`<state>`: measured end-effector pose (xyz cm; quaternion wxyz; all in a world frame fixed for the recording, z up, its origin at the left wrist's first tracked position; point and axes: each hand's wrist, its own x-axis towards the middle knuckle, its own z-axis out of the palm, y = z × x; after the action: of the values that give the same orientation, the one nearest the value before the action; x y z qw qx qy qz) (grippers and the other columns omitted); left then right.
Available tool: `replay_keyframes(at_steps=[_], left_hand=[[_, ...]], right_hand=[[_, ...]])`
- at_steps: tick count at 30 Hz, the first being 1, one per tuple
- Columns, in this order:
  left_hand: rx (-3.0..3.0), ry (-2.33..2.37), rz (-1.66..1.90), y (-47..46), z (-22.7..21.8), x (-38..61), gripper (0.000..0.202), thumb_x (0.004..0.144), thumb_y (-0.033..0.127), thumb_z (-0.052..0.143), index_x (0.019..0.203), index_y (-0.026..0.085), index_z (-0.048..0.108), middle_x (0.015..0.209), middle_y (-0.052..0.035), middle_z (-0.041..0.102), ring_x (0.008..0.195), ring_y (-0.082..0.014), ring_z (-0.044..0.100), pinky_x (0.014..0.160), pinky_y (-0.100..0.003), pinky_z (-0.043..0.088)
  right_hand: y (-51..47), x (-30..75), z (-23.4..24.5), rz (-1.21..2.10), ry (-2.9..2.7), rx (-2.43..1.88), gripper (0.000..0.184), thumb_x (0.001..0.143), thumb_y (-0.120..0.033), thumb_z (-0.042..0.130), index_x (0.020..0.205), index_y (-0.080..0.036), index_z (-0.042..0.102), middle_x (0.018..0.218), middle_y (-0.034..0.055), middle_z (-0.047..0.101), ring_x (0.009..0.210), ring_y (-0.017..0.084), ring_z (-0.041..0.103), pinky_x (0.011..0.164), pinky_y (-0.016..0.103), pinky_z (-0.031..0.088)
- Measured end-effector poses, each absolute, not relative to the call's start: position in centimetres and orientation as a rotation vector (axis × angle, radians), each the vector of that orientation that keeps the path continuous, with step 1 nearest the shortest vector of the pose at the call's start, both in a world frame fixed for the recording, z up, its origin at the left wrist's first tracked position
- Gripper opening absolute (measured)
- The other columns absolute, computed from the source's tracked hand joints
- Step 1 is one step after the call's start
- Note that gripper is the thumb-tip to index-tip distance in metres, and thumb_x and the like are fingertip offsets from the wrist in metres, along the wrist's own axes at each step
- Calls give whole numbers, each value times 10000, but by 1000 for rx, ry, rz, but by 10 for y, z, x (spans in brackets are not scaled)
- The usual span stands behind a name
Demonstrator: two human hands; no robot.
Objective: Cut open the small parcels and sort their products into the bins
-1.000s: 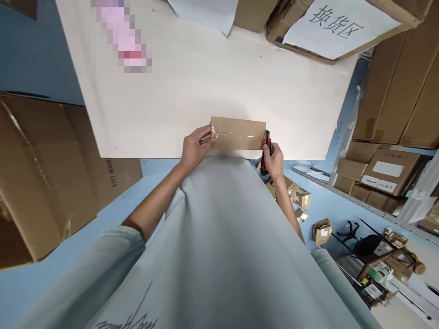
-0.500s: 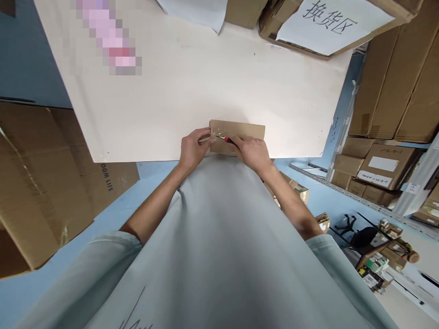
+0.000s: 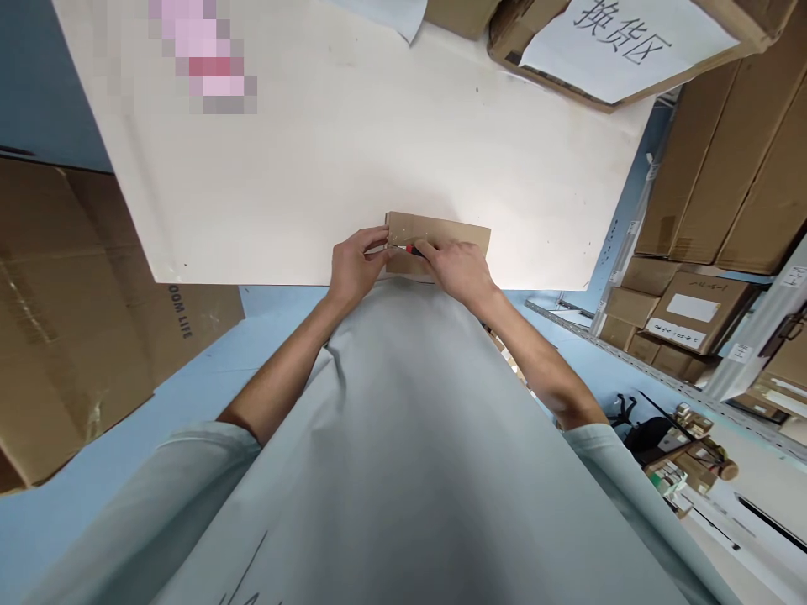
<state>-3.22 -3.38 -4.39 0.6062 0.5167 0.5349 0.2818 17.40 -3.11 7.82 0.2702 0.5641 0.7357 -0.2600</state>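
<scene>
A small flat cardboard box (image 3: 445, 228) sits at the near edge of the table, right in front of my body. Clear shiny tape shows near its left end. My left hand (image 3: 358, 262) grips that left end, fingers on the side and thumb near the front. In my right hand (image 3: 460, 267) is a slim tool with a red and black handle (image 3: 413, 249), held over the box's face. Its thin metal tip points left to the taped end, close to my left thumb. Whether the tip is a blade cannot be made out.
The white table (image 3: 283, 168) bears a pixelated pink item (image 3: 208, 50), a paper sheet (image 3: 391, 13) and a box with a handwritten label (image 3: 621, 42). A large carton (image 3: 76, 319) stands at the left. Shelves with cartons (image 3: 684, 311) line the right.
The tool's tip has come closer to the box's left end and my left thumb. My view has shifted slightly. Both hands keep their hold.
</scene>
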Motion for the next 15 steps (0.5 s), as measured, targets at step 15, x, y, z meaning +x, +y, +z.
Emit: replay_keyframes(at_steps=[15], left_hand=[[1172,1234,691,-36,-47,-31,355,1003,450,847,1310,272,848,1503,-80,782,1321,-301,793,1145,-505,698]], right_hand=[[-34,171,69,-681,1977,1531,496,1245,-302,288,1623,-191,589,1393,227,764,1140,318,729,924,384,452]])
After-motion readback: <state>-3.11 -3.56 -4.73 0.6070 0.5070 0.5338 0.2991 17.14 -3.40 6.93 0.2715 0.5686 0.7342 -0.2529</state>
